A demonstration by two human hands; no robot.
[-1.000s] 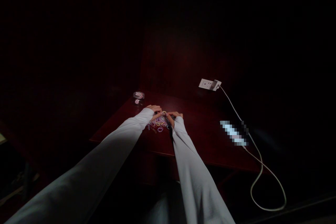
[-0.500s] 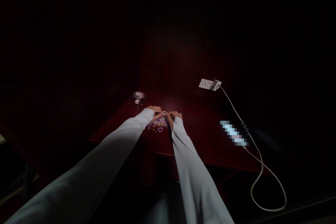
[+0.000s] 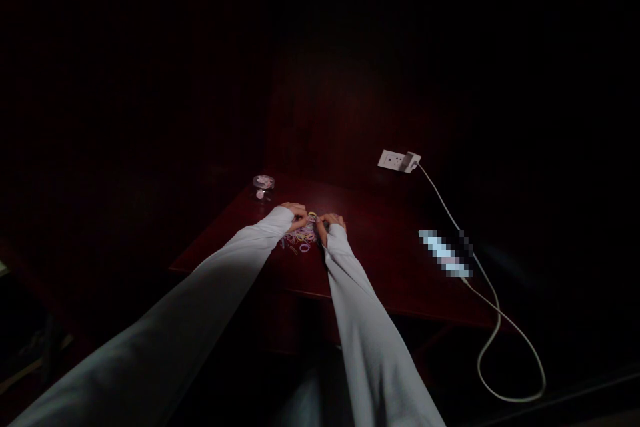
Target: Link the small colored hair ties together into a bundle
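Observation:
My left hand is bent closed over the tabletop, its fingertips at the left side of a small pale, see-through-looking thing with a yellow band. From the other side my right hand pinches close to that same thing, thumb and fingers together. What exactly sits in the fingers is too small and dark to tell. Just below and between the hands lies a loose pile of small elastic hair ties in purple, yellow and pink. One purple hair tie lies as an open ring at the pile's near edge.
A clear round jar with pinkish contents stands at the table's back left. On the dark red table, a blurred-out phone lies to the right, its white cable looping past the edge to a charger in the wall socket.
My fingers have shifted slightly around the small yellow-banded thing, and more of it shows between the hands. The pile, jar and phone stay in place.

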